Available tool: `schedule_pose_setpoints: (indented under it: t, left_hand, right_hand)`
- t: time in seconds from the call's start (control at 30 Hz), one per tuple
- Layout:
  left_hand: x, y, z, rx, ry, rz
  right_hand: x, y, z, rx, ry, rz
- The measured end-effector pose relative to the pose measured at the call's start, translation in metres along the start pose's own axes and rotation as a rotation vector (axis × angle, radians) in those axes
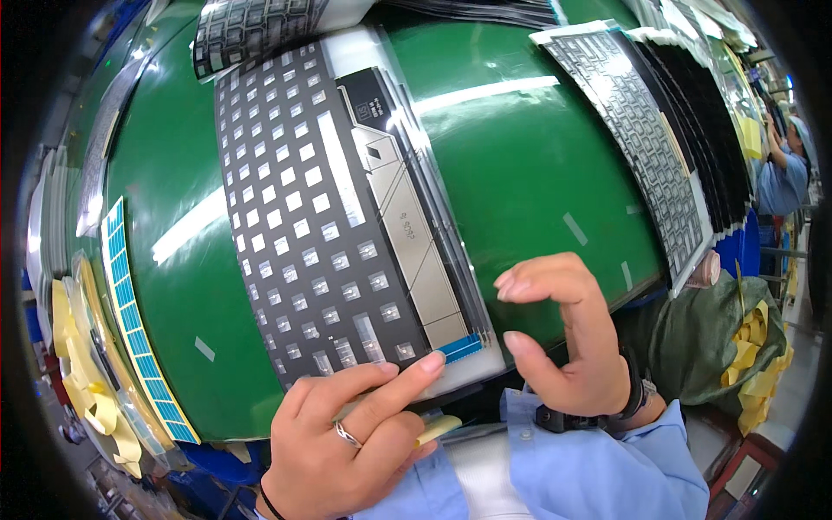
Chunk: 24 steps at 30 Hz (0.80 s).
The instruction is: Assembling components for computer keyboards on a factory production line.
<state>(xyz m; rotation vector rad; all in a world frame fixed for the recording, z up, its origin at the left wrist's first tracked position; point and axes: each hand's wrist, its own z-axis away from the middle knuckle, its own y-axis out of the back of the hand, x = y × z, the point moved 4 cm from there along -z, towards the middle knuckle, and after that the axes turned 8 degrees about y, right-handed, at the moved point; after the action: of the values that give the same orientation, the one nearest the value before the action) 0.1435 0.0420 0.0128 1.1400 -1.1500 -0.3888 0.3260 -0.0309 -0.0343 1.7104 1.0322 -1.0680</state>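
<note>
Clock directions taken from the view's middle, 12 at top.

Panel (286, 225): black, with rows of square windows; lies flat on the green counter (511, 165), long side running from 11 toward 6. Silver strip (406, 227) along its 3 o'clock side; blue tab (461, 348) at its near corner, toward 5.

Left hand (342, 446), at 7: two fingertips laid on the panel's near edge, the foremost right by the blue tab; contact with the tab itself cannot be told. Grip partly curled, remaining fingers folded under. Yellow piece (440, 429) shows at the hand's 3 o'clock edge; whether it is pinched cannot be told.

Right hand (568, 338), at 4: thumb and forefinger curved well apart, nothing seen between them, clear of the panel.

Surroundings: keyboard sheet (251, 35) at 11, by the panel's far end; key-sheet stack (624, 121) at 2; blue-squared strip (143, 334) near 9; clear tape (575, 229) on the counter toward 2–3.

Risks, judged: a sideways push from the left fingertips could skew the panel; hard pressure by the corner could crease the blue tab. If the panel swings toward 11, its far end could catch the keyboard sheet. A careless right-hand sweep could knock the near corner.
</note>
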Motion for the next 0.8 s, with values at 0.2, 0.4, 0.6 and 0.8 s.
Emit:
schedule_pose_setpoints:
  t: [0.2,0.4,0.6,0.8]
  left_hand:
    - [-0.011,0.000,-0.002,-0.006,-0.023,0.117]
    - [-0.024,0.035,0.027,-0.183,-0.025,0.550]
    - [-0.022,0.037,0.032,-0.084,0.174,0.395]
    - [-0.037,0.035,0.031,0.201,0.464,0.449]
  right_hand:
    - [0.002,0.002,-0.019,-0.272,0.231,0.204]
    - [-0.027,-0.005,-0.060,-0.405,0.271,0.073]
    - [-0.009,0.042,-0.218,-0.039,0.264,-0.330]
    - [-0.010,0.012,-0.211,0.245,0.760,0.352]
